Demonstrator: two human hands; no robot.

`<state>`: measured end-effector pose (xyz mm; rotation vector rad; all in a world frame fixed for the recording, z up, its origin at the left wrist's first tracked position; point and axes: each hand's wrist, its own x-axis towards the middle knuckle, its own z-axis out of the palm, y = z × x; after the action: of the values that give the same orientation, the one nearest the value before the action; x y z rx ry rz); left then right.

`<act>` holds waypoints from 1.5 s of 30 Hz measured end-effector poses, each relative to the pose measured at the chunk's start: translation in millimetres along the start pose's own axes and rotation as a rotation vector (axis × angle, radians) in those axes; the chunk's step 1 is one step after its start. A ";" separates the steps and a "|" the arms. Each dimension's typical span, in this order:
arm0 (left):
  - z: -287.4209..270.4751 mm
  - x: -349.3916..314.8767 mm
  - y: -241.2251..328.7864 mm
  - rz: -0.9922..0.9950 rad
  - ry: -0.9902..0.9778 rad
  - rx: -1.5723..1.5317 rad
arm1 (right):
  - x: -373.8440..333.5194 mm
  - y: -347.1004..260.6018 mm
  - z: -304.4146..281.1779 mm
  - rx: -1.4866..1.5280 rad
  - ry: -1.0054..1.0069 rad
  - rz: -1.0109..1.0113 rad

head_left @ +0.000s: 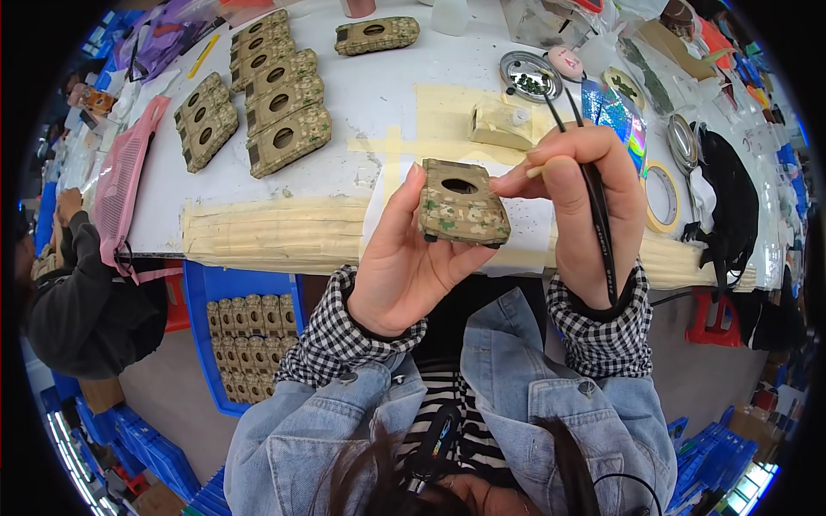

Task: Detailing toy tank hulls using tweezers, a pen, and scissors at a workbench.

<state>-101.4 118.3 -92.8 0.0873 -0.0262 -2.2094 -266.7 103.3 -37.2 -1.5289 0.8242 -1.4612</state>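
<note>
Head view: left grip (411, 279) clasps the camouflage hull (465, 217), probably light, stiff, best held by its edges; right grip (575, 206) curls round black tweezers (600, 219).

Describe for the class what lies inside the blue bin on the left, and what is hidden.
Rows of camouflage pieces with dark openings sit in the blue bin. The person's checkered left sleeve covers its lower right part; whatever lies beneath the pieces cannot be seen.

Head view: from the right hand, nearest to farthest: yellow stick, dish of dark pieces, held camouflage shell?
1. Held camouflage shell: left of the right hand.
2. Dish of dark pieces: beyond the hand.
3. Yellow stick: toward the table's left.
</note>
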 end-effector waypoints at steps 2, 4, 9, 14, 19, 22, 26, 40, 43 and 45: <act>-0.6 -0.3 0.0 0.020 0.001 0.014 | 3.7 1.7 -4.7 0.007 0.053 0.002; 2.7 0.3 -0.8 0.055 0.025 0.035 | 12.7 5.3 -13.9 -0.166 0.161 -0.042; -0.5 -3.4 6.8 0.064 -0.107 -0.052 | 36.7 25.5 -34.7 -0.991 0.199 -0.456; 5.6 -7.8 12.4 0.087 -0.030 -0.016 | 37.2 44.9 -37.0 -1.029 0.123 -0.377; 11.1 -10.1 12.5 0.121 0.031 -0.038 | 28.5 37.3 -43.3 -0.939 0.086 -0.348; 5.8 -11.7 14.5 0.101 -0.023 -0.036 | 9.1 20.8 -49.0 -0.790 0.088 -0.209; 5.2 -8.9 14.0 0.104 -0.029 -0.029 | -20.5 12.7 -61.1 -0.554 0.058 0.063; -2.7 -1.3 6.4 0.033 -0.176 -0.092 | -34.7 41.9 -71.3 -0.179 0.032 0.413; -2.3 -0.2 4.2 0.040 -0.142 -0.107 | -33.2 41.5 -69.7 -0.198 0.031 0.438; -2.0 -0.3 3.3 0.040 -0.135 -0.110 | -33.2 41.3 -69.6 -0.200 0.032 0.439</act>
<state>-98.5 116.6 -94.6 -0.1230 0.0186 -2.1686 -335.3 106.2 -91.4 -1.3561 1.2655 -1.1067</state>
